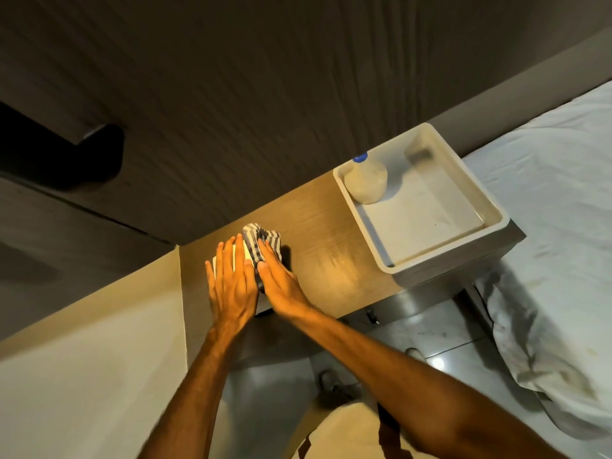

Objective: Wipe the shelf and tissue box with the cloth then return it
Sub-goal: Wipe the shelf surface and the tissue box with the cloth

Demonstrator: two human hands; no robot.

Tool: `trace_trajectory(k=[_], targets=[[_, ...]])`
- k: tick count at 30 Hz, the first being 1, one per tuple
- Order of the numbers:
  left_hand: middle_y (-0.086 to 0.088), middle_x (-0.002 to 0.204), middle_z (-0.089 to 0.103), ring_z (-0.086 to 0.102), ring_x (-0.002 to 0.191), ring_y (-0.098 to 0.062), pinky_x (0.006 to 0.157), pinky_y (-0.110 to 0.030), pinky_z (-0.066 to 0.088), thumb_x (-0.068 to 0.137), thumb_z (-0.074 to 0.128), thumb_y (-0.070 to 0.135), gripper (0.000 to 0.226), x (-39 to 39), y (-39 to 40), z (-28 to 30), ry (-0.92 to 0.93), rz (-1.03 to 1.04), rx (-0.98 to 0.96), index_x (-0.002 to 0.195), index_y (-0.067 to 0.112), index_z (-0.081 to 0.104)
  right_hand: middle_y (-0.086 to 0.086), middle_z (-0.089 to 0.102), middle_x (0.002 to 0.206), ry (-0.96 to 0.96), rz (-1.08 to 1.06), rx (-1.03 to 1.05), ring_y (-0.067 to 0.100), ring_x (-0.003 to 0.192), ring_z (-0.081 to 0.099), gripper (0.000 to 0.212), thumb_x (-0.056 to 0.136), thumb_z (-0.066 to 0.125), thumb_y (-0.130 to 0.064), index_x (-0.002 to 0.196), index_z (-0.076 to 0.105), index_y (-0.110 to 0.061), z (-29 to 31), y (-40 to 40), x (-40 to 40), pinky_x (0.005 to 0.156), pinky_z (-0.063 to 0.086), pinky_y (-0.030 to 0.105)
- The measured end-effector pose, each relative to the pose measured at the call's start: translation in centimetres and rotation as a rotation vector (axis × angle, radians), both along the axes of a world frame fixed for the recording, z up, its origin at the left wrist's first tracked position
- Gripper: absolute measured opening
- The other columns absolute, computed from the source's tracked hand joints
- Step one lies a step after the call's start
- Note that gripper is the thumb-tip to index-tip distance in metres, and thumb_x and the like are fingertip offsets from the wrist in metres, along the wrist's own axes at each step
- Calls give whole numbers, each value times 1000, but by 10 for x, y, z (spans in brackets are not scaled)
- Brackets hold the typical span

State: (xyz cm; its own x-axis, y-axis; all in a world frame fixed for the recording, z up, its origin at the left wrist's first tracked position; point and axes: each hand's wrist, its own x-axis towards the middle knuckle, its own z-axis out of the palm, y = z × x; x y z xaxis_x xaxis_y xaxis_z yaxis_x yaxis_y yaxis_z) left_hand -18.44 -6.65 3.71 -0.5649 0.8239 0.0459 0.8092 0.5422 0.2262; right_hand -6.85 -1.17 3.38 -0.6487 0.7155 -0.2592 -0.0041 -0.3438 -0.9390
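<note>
Seen from the head camera, looking down at a wooden shelf (318,233) under a dark wall. Both hands down on the shelf near its left end, side by side and almost touching. Left hand (231,286) laid flat with fingers spread over a small pale thing, likely the tissue box (246,251), mostly hidden, so hard to be sure. Right hand (281,286) also flat, fingers out straight, pressing on the striped cloth (263,238). No fist, no pinch: cloth held down under the fingers, not gripped. Cloth bunched up, poking out past the fingertips toward the wall, lying along the right side of the pale box and touching it. Right hand nearer the cloth; left hand just steadying the box. Bare shelf stretching away to the right of the hands, toward a white tray (493,223) with a small bottle (366,180) standing in its back corner. Probably next: sliding the cloth right along the long way of the shelf. White bed (546,193) past the tray, shiny floor (457,352) below.
</note>
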Motion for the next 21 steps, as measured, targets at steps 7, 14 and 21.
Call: trace_trajectory(k=[7, 14, 21], targets=[[-16, 165, 32, 23, 156, -34, 125, -62, 12, 98, 6, 48, 71, 1, 2, 3, 53, 3, -18, 159, 17, 22, 9, 30, 164, -212, -27, -72, 27, 147, 36, 51, 108, 33, -35, 158, 21, -28, -20, 3, -1, 123, 31, 43], [-14, 167, 29, 17, 158, -28, 127, -54, 1, 97, 2, 56, 77, -1, 2, 0, 23, -3, 6, 159, 17, 22, 9, 40, 159, -67, -90, -13, 24, 147, 39, 47, 106, 41, -32, 152, 35, -30, -13, -14, -11, 123, 33, 43], [-12, 168, 27, 18, 158, -29, 128, -57, 5, 101, 18, 37, 62, 2, 2, 0, 56, 9, -8, 160, 18, 20, 9, 30, 164, -252, 6, -40, 29, 148, 35, 52, 108, 30, -40, 158, 20, -28, -24, 18, -22, 124, 29, 45]])
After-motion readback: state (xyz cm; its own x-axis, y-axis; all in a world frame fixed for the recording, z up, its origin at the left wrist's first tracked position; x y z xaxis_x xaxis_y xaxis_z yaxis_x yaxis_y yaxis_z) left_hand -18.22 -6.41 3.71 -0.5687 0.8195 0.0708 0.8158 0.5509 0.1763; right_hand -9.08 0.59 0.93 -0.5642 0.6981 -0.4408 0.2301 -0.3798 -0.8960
